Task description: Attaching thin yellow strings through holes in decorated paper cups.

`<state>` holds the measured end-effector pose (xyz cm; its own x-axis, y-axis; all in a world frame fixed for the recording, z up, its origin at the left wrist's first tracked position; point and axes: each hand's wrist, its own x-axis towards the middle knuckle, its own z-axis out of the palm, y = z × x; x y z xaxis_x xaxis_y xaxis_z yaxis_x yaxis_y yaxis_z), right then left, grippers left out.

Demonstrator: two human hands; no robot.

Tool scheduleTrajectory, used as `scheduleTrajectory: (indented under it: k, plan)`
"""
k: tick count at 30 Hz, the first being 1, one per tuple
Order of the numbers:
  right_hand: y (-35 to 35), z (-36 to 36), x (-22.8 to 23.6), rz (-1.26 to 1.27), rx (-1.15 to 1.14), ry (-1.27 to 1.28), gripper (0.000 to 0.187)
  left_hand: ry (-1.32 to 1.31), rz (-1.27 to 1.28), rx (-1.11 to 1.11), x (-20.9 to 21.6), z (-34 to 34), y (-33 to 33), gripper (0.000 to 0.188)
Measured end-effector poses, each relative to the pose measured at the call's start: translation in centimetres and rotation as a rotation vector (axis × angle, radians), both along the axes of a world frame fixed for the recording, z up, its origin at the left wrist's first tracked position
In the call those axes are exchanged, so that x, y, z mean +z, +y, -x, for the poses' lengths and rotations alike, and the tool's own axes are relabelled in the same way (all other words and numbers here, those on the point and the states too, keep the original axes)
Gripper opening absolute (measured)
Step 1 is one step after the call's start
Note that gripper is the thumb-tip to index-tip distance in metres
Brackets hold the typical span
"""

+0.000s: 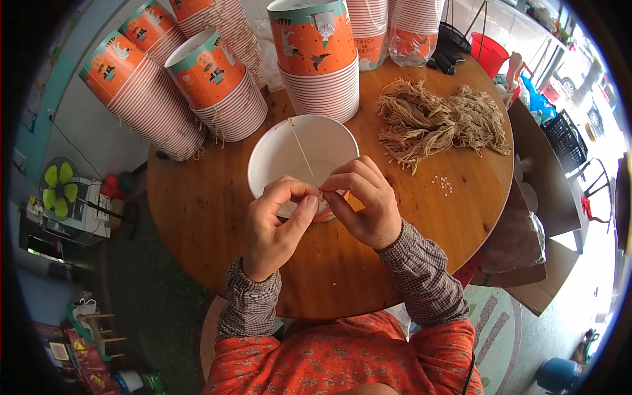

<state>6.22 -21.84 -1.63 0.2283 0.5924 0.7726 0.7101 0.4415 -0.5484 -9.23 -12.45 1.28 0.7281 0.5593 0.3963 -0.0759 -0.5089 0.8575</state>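
Sitting on the round wooden counter (197, 224), a white-lined bucket (273, 161) trails a thin cord (303, 152) to both hands (273, 227) (370, 204), fingertips pinched together on it. Orange bucket stacks (319, 62) and tan strings (411, 122) sit beyond; a green-bladed fan (60, 189) stands left, brown cartons (541, 178) right.

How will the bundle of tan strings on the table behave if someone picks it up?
The bundle of tan strings would probably sag, since its thin strands lie limp and wavy on the table. Loose ends might trail, as many stick out at its edges. It seems unlikely to roll, because it lies spread out.
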Motion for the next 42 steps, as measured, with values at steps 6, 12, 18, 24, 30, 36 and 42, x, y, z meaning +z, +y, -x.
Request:
scheduleTrajectory:
  k: [6, 12, 18, 24, 30, 36, 42]
  plan:
    - [0.1, 0.3, -0.5, 0.009, 0.052, 0.113, 0.02, -0.003, 0.332, -0.119, 0.9, 0.5, -0.1, 0.014]
    - [-0.2, 0.2, 0.3, -0.03, 0.1, 0.121, 0.021, -0.07, 0.349, -0.07, 0.9, 0.6, -0.2, 0.016]
    - [0.2, 0.1, -0.7, -0.059, 0.05, 0.068, 0.023, -0.061, 0.312, -0.074, 0.6, 0.4, -0.2, 0.014]
    - [0.0, 0.3, -0.3, -0.041, 0.069, 0.121, 0.024, -0.045, 0.188, -0.013, 0.2, 0.2, -0.1, 0.012]
    - [0.1, 0.4, -0.2, -0.089, 0.002, 0.008, 0.027, -0.073, 0.287, -0.01, 0.5, -0.2, -0.7, 0.011]
    - [0.0, 0.4, -0.3, -0.125, -0.05, -0.002, 0.023, -0.017, 0.175, 0.02, 0.4, -0.2, -0.5, 0.01]
    - [0.3, 0.4, -0.4, -0.056, -0.033, 0.18, 0.019, -0.034, 0.093, 0.097, -0.6, -0.4, -0.3, 0.007]
